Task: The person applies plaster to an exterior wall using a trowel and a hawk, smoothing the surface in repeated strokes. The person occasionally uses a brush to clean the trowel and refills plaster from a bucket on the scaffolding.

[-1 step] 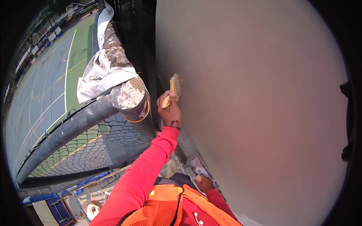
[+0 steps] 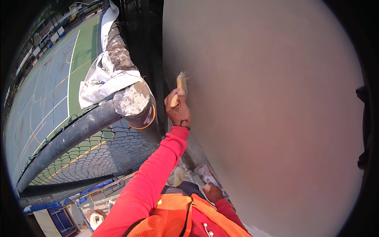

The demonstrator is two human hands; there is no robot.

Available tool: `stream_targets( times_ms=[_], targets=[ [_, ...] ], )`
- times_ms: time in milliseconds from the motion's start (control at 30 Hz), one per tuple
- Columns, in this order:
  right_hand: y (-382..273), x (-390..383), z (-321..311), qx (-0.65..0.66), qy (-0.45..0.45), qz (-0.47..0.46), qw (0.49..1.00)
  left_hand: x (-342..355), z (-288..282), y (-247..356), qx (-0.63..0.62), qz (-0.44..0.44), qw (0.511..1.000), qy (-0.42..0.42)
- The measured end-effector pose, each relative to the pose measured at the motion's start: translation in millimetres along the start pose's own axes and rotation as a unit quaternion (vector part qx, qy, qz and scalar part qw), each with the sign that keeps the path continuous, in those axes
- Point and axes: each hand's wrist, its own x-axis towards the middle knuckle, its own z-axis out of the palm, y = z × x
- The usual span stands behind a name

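Observation:
My left hand (image 2: 178, 110) is raised ahead of me, its fingers closed round the wooden handle of a brush (image 2: 180, 83). The brush stands upright with its frayed bristles against or close to the left edge of the smooth grey wall (image 2: 268, 106); whether they touch is hard to tell. Low and near my body, my right hand (image 2: 213, 192) is closed on a pale tan handle (image 2: 207, 187). Beside that hand lies a flat board-like piece (image 2: 206, 173) with greyish smears; whether it joins the handle is hidden.
A thick dark post (image 2: 134, 100) with a crusted top stands just left of my left hand. White cloth (image 2: 103, 85) is wrapped over the rail. Chain-link mesh (image 2: 98, 152) hangs below a curved pipe (image 2: 67, 140). A sports court (image 2: 51, 87) lies far below.
My left hand and the brush have moved slightly up and away from me along the wall's edge. My right hand has stayed nearly still.

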Motion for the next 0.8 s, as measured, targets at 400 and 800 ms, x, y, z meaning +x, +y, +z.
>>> stream_targets(
  times_ms=[400,800],
  targets=[
    [-31,40,-28,0.062,0.044,-0.071,0.995,-38,-84,134,0.055,0.087,0.96,-0.26],
    [-265,267,-106,0.003,0.294,-0.179,0.939,-81,-283,221,0.384,0.046,0.916,-0.106]
  ],
)
